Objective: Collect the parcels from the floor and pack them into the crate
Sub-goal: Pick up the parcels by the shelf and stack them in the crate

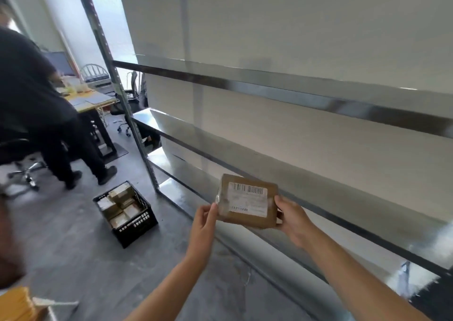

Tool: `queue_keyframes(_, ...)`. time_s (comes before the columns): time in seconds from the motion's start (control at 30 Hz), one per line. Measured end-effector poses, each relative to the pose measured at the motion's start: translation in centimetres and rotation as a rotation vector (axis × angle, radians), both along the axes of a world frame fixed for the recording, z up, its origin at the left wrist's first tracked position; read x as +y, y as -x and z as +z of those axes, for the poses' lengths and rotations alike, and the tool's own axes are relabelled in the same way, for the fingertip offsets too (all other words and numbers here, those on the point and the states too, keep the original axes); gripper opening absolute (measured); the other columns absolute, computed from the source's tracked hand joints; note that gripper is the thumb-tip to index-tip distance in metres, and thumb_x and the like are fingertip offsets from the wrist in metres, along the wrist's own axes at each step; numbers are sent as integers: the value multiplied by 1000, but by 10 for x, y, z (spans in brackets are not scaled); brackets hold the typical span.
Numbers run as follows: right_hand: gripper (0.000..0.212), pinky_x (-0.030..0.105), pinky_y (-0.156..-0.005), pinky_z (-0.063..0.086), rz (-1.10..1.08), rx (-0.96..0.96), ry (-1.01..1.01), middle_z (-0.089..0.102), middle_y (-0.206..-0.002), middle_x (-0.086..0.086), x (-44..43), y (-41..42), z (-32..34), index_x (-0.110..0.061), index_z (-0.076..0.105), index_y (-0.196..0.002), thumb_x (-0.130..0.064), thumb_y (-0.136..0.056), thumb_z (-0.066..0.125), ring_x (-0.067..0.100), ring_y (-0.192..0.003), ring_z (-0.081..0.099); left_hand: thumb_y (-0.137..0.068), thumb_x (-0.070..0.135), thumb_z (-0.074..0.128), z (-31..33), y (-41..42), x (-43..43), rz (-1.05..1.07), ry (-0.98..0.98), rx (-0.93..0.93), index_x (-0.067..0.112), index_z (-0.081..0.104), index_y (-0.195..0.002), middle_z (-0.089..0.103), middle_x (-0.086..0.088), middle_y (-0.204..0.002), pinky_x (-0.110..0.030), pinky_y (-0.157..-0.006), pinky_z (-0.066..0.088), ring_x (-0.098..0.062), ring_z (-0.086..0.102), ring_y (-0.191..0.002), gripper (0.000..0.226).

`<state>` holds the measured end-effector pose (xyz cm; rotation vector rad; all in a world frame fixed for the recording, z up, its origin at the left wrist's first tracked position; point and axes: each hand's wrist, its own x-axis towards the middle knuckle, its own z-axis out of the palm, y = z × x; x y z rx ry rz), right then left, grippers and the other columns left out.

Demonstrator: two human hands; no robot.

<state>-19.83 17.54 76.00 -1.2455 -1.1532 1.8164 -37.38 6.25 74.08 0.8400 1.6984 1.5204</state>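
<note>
Both hands, the left hand [204, 219] and the right hand [290, 216], pinch the brown parcel [247, 201] by its ends, up in the air by the shelf [318, 171]. The black crate [127, 214] sits on the floor to the left, nearly full. I think it is best to carry the parcel over flat and lay it in a free spot.

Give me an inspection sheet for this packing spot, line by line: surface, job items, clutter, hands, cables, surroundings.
Surface: grey floor, scuffed.
Job's things: brown parcel, barcode label up, held in the air; black crate on the floor, stacked parcels inside.
Clutter: yellow envelopes at lower left.
Grippers: left hand and right hand grip the parcel's opposite edges.
Cables: nothing seen.
Surroundings: metal shelving ahead; a person in dark clothes, office chair and desk at left.
</note>
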Motion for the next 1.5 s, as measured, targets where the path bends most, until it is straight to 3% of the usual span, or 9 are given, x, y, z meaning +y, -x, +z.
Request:
queue_keyframes(0.1,35,44,-88,54,110,25,19,74,-106,4,40,41,-7,-21,67,-116,-29,-105,35,21,-101,68,-99,36,45,0,31,23,58,42,37,30,53,-126,63,12,-114,-18,-84,44,-7,57,-107,29)
queue_keyframes(0.2,30,43,-90,54,234,3,-10,74,-109,1,72,86,-17,-24,63,-123,-27,-104,40,20,-105,68,-101,39,40,-5,61,41,125,80,42,43,48,-132,58,8,-133,-34,-105,44,-9,55,-121,32)
queue_keyframes(0.4,32,33,-71,53,412,-64,44,72,-110,6,89,168,-25,-23,61,-124,-27,-105,36,22,-105,66,-101,41,38,-22,120,44,305,170,10,38,47,-139,56,10,-136,-41,-111,40,-11,51,-127,39)
queue_keyframes(0.53,34,26,-66,55,542,-93,39,70,-118,3,88,230,-30,-28,55,-133,-24,-105,37,17,-109,65,-102,36,39,-30,168,34,418,169,-21,30,43,-144,51,10,-140,-26,-107,36,-7,45,-127,43)
queue_keyframes(0.8,30,45,-93,55,673,-154,-15,72,-112,0,76,395,-39,-35,58,-125,-25,-104,39,20,-114,63,-101,37,40,-47,315,15,581,116,-111,25,43,-144,49,3,-143,-21,-99,34,-7,44,-125,45)
queue_keyframes(1.0,37,34,-70,57,630,-242,47,69,-113,6,71,508,-49,-24,51,-139,-17,-104,40,23,-110,62,-101,38,41,-64,421,13,606,184,-211,24,45,-143,49,4,-143,-21,-98,34,-8,44,-125,45)
queue_keyframes(1.1,38,33,-67,55,599,-254,61,67,-120,9,89,549,-54,-22,49,-140,-17,-104,40,24,-114,61,-100,39,42,-72,466,30,581,209,-210,23,44,-143,48,3,-144,-22,-99,33,-13,43,-131,46)
queue_keyframes(1.3,41,50,-100,49,560,-240,74,67,-121,9,145,615,-74,-24,46,-143,-16,-104,39,26,-114,61,-100,37,45,-85,530,80,528,266,-225,21,41,-145,44,2,-148,-28,-110,32,-14,40,-136,48)
queue_keyframes(1.5,40,38,-80,55,596,-244,140,68,-117,7,207,686,-102,-26,47,-142,-16,-104,39,25,-111,62,-100,35,45,-101,595,138,554,311,-215,20,43,-143,47,3,-145,-25,-106,34,-15,42,-134,46)
